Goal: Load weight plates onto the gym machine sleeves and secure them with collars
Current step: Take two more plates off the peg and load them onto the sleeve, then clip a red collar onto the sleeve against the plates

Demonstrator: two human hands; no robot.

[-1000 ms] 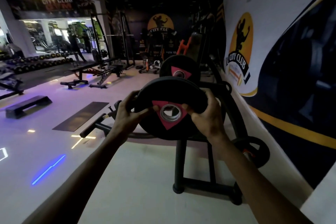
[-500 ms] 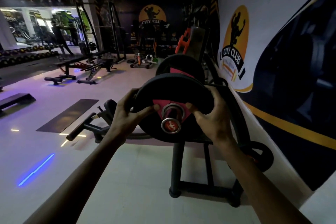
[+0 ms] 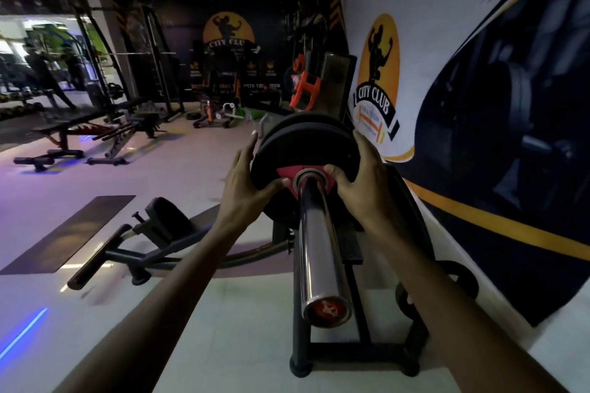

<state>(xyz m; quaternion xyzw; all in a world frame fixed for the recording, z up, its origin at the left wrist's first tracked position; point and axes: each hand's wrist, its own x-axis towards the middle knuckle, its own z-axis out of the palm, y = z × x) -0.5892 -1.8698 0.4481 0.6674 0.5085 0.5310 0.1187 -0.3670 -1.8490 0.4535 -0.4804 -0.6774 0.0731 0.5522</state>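
Left hand (image 3: 247, 182) spread wide against the left rim of the weight plate (image 3: 306, 153), fingers straight and pointing up the edge, thumb tip pressed on the plate face just left of the hub. Right hand (image 3: 360, 175) likewise spread, cupping the right rim, thumb laid on the red triangle mark beside the hole. Plate black, threaded onto the chrome sleeve (image 3: 319, 246), sitting far up the sleeve, well apart from its near end with the red end cap (image 3: 326, 310). Second black plate (image 3: 306, 123) right behind the first on the same sleeve; touching or just apart, cannot tell. Bare forearms reaching in from the bottom edge on both sides of the sleeve. Under the sleeve, a black machine frame (image 3: 357, 357) standing on the pale floor (image 3: 223, 329), with a padded lever arm (image 3: 134, 246) stretching off to the left. Small dark plate (image 3: 459, 281) low on the frame's right side, near the wall. Wall banner (image 3: 378, 86) with a yellow "City Club" logo on the right. Dark mat (image 3: 73, 233) on the floor to the left, benches (image 3: 64, 134) and racks beyond, dim and blurred.
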